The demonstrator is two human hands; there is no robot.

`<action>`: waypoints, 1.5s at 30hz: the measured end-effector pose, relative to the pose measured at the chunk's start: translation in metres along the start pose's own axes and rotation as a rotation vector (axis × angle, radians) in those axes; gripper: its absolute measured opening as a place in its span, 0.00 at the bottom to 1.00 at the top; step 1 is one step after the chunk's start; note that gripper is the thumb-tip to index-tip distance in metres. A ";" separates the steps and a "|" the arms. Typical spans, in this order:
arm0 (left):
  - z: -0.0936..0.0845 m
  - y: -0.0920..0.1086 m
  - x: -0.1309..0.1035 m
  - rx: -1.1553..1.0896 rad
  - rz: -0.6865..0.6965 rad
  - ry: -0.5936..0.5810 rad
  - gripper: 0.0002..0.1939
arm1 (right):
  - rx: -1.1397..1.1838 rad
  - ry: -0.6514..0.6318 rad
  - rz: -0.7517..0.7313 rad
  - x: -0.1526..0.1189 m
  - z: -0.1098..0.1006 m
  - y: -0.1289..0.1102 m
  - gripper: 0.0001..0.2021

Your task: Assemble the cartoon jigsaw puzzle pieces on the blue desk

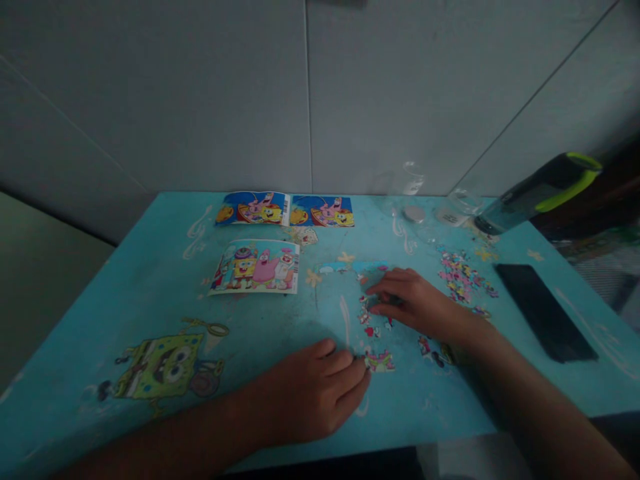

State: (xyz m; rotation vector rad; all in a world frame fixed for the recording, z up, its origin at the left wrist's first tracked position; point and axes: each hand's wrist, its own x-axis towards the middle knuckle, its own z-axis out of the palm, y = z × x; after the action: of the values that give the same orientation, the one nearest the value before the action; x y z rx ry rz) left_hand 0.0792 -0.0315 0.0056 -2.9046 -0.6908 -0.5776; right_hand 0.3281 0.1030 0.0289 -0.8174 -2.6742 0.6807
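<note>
My left hand [327, 387] rests low on the table with its fingers curled and drawn together. Its fingertips meet the left end of a small group of joined puzzle pieces [381, 361]; whether they pinch anything is hidden. My right hand [407, 300] hovers at the table, thumb and forefinger apart beside loose puzzle pieces [364, 313]. Nothing shows between those fingers. Just below it lie a red and white piece [371, 331] and further small ones. A joined blue strip of puzzle pieces [345, 266] runs along the top, left of the right hand.
A pile of puzzle pieces [463, 275] lies right, near a black phone [545, 310]. Behind stand a dark bottle with a lime strap [540, 193], clear containers [457, 208] and a round lid [414, 213]. Cartoon picture sheets [255, 268] lie left on the blue table [280, 327].
</note>
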 end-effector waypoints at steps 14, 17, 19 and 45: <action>-0.008 -0.001 0.005 0.021 0.004 0.016 0.10 | 0.083 -0.025 0.031 0.003 0.004 -0.006 0.08; -0.008 -0.001 0.005 0.025 0.004 0.014 0.10 | 0.093 -0.028 0.035 0.003 0.005 -0.005 0.08; -0.010 -0.003 0.004 0.036 -0.008 0.013 0.09 | 0.098 -0.024 0.029 0.003 0.005 -0.003 0.08; -0.014 -0.046 -0.020 0.080 -0.191 -0.099 0.18 | 0.079 0.013 0.006 0.002 0.006 -0.003 0.08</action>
State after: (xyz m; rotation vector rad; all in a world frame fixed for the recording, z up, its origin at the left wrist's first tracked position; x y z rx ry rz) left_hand 0.0371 -0.0013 0.0117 -2.8276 -0.9892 -0.4156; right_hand 0.3228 0.0997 0.0250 -0.8070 -2.6160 0.7737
